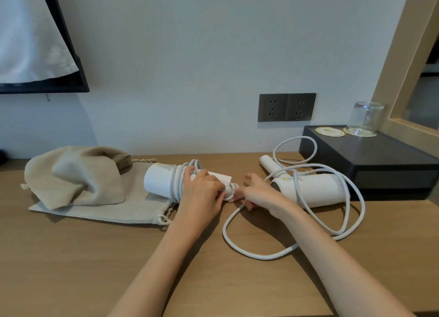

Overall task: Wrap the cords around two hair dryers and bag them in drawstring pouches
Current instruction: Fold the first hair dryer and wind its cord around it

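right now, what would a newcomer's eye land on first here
Both hands meet at the middle of the table: the left hand grips a white hair dryer with its cord wound round it, and the right hand pinches that cord beside it. To the right a second hair dryer lies among loops of loose cord; beige pouches lie at the left.
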A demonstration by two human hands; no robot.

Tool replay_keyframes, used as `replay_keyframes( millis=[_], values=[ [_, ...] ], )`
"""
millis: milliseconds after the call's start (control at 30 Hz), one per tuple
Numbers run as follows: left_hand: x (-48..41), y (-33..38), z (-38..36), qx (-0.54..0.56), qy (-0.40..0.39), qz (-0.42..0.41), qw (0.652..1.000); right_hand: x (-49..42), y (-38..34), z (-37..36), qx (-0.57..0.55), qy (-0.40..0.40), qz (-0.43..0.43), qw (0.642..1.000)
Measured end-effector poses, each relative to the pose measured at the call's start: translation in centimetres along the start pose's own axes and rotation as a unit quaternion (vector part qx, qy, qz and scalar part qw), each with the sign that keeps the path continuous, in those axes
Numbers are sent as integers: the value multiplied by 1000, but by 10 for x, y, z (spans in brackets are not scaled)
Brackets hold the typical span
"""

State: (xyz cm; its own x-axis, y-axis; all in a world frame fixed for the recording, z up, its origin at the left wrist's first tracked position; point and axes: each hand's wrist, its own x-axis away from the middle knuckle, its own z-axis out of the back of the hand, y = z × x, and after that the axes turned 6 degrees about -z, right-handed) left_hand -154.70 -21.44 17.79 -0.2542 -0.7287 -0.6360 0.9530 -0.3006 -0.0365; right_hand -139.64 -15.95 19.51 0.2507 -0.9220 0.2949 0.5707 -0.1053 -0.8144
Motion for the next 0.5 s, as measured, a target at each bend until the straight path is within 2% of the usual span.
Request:
replay_keyframes(
  millis=[133, 267, 333, 433, 500],
  values=[
    [5, -2, 1, 28, 10, -13, 999, 3, -13, 1, 57, -18, 15, 998],
    [9, -4, 3, 43, 13, -24, 999, -8, -7, -8, 164, 42, 90, 981],
    [11, -3, 4, 49, 12, -25, 998, -11, -4, -7, 156, 23, 100, 982],
    [12, 0, 4, 44, 11, -27, 999, -9, -5, -7, 87, -48, 100, 990],
    [13, -2, 4, 48, 20, -31, 998, -8, -5, -6, 56, -48, 100, 992]
  ],
)
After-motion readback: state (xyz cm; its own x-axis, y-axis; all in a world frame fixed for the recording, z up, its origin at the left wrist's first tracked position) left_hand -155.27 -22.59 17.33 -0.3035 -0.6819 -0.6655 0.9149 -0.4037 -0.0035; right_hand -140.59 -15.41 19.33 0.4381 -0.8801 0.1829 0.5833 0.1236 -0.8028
